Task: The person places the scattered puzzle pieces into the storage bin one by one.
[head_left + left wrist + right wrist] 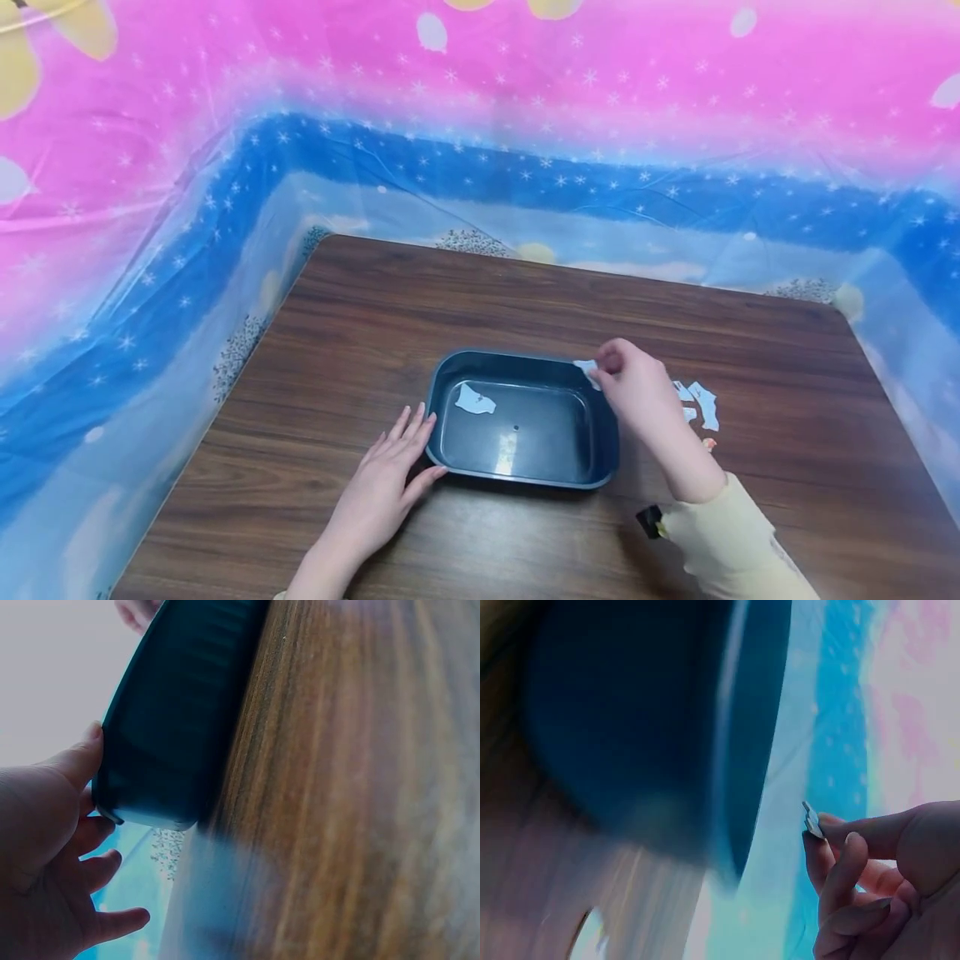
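A dark blue-green plastic tray (pixel 517 479) with raised walls sits on the wooden table. Inside it, toward the left, lies a white irregular flat piece (pixel 474 400). My left hand (pixel 390 471) rests against the tray's left end; in the left wrist view its thumb and fingertips touch the rim, fingers spread fairly straight. Over the tray's far right corner, my right hand (pixel 641 387) pinches another white flat piece (pixel 587 372) between thumb and index finger. The right wrist view shows this piece edge-on, the other fingers curled below it.
Several white flat pieces (pixel 705 406) lie on the table (pixel 795 442) right of the tray, partly behind my right wrist. A small orange-and-white piece (pixel 708 444) is beside them. A black object (pixel 649 522) shows at my right sleeve. Patterned pink-and-blue cloth (pixel 525 167) surrounds the table.
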Demonstrator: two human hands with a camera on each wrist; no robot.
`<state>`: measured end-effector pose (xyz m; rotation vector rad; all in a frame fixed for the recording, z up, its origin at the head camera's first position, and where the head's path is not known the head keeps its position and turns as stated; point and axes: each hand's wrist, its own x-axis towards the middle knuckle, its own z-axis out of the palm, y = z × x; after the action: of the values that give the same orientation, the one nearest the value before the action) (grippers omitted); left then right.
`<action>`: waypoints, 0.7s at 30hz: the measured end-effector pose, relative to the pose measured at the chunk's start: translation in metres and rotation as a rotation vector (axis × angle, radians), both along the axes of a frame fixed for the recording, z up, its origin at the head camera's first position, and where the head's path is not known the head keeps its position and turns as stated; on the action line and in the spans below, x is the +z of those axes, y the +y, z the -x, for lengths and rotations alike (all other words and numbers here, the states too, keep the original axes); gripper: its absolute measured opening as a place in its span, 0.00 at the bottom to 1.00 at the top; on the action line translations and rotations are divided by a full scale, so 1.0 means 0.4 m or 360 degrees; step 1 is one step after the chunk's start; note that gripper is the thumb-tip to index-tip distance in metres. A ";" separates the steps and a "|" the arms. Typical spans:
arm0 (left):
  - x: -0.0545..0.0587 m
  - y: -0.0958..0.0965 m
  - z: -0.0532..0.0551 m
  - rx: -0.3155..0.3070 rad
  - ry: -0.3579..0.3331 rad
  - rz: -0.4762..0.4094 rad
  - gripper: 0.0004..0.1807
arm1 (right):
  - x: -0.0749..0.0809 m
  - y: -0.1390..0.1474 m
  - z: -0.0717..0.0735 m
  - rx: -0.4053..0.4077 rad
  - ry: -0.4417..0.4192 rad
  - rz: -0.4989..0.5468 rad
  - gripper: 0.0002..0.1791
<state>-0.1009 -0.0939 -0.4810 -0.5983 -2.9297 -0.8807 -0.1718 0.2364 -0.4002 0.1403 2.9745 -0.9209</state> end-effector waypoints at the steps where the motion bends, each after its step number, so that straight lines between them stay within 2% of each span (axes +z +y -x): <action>1: 0.000 0.000 0.000 -0.0001 0.0001 0.0000 0.38 | 0.001 -0.020 0.013 0.0037 -0.0018 -0.0001 0.10; 6: 0.002 -0.003 -0.002 -0.0003 0.0003 -0.0006 0.38 | -0.028 -0.103 0.065 0.0237 -0.0177 -0.0107 0.07; 11: 0.003 -0.001 -0.001 -0.0004 0.0013 -0.0012 0.37 | -0.072 -0.152 0.088 0.0339 -0.0358 -0.0217 0.08; 21: 0.005 -0.003 0.000 0.0002 -0.0008 -0.0015 0.37 | -0.106 -0.195 0.081 0.0394 -0.0346 -0.0320 0.06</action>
<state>-0.1008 -0.0951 -0.4791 -0.5942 -2.9284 -0.8961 -0.2040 0.1586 -0.4427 -0.1157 2.7922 -0.5415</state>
